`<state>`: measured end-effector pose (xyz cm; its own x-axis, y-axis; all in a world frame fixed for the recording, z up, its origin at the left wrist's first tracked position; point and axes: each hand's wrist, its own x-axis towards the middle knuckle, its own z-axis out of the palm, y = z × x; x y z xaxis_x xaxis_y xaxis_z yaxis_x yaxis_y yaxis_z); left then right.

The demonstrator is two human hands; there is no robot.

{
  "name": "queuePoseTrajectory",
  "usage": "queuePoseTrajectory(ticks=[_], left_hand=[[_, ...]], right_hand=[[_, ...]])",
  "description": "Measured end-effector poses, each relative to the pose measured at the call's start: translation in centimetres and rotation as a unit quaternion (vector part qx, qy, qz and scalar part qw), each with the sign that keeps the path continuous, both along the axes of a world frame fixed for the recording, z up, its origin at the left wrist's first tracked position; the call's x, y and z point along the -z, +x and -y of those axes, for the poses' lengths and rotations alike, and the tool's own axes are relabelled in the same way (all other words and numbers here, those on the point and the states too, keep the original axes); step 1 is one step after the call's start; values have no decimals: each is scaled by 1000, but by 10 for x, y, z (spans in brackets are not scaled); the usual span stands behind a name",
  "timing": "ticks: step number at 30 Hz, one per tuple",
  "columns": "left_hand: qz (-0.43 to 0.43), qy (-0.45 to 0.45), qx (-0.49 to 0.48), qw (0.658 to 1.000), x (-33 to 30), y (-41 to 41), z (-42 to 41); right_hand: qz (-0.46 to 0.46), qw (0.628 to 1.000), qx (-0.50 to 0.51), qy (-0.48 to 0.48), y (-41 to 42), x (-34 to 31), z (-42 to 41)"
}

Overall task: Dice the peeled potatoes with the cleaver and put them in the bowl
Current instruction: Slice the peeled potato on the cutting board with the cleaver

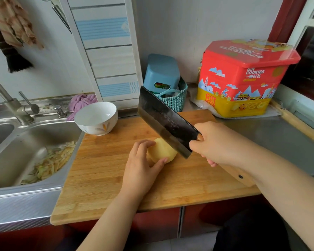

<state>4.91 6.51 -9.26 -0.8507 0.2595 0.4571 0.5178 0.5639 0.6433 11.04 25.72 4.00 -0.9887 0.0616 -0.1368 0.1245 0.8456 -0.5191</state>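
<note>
While the left hand (140, 166) grasps the peeled potato (162, 151) on the cutting board (101, 178), the right hand (213, 144) grips the cleaver (166, 122), blade touching the potato's right side.

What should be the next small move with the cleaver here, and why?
Probably lower the cleaver onto the free right end of the potato. The right hand holds the blade raised and tilted above it, the left hand steadies it on the cutting board, and the potato looks uncut.
</note>
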Motion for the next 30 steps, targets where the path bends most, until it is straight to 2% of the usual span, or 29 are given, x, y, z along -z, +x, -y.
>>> queuePoseTrajectory(ticks=[12,30], left_hand=[[-7,-8,-4,1000,0,1,0],[-4,-7,-12,1000,-1,1,-1]], right_hand=[[27,998,6,58,-3,-1,7],[24,999,10,40,2,0,5]])
